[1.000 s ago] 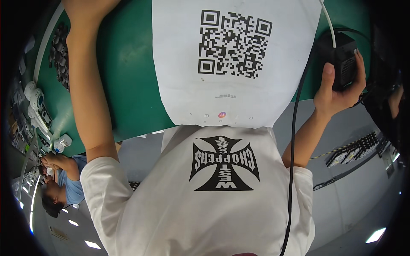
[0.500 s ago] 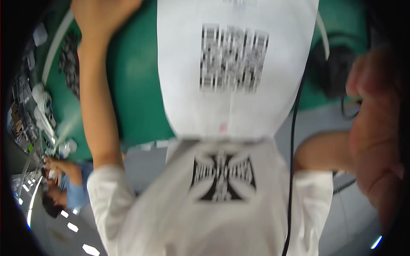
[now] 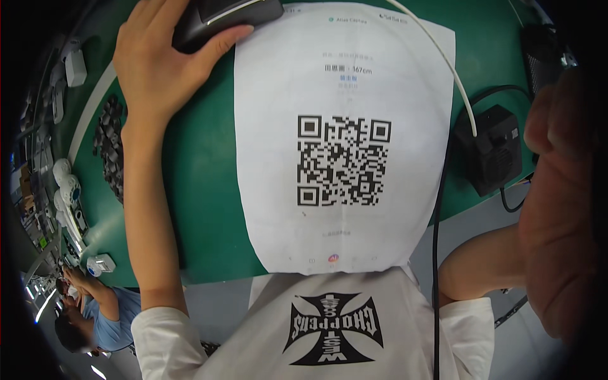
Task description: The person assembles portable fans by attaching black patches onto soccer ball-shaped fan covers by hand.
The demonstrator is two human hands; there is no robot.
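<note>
My left hand (image 3: 155, 69) reaches to the top of the view, its thumb and fingers around a black, rounded device (image 3: 231, 19) that the upper edge cuts off. Below and beside it a white printed sheet (image 3: 272, 145) with a square black code lies over the green table's front edge. The thumb tip rests near the sheet's upper left corner. Close to the camera at the right rim, my right hand (image 3: 563, 202) is raised, large and partly lost in shadow. How its fingers are set cannot be made out.
On the green table (image 3: 206, 221) a heap of small black parts (image 3: 111, 149) lies left of my forearm. At right stands a black box (image 3: 491, 152) with a cable. A white cable (image 3: 437, 54) crosses the sheet. A person in blue (image 3: 117, 316) sits at the left.
The view has tilted and grown sharper, so the sheet and table sit lower in it. The black device in my left hand now shows. My right hand stays at the right rim.
</note>
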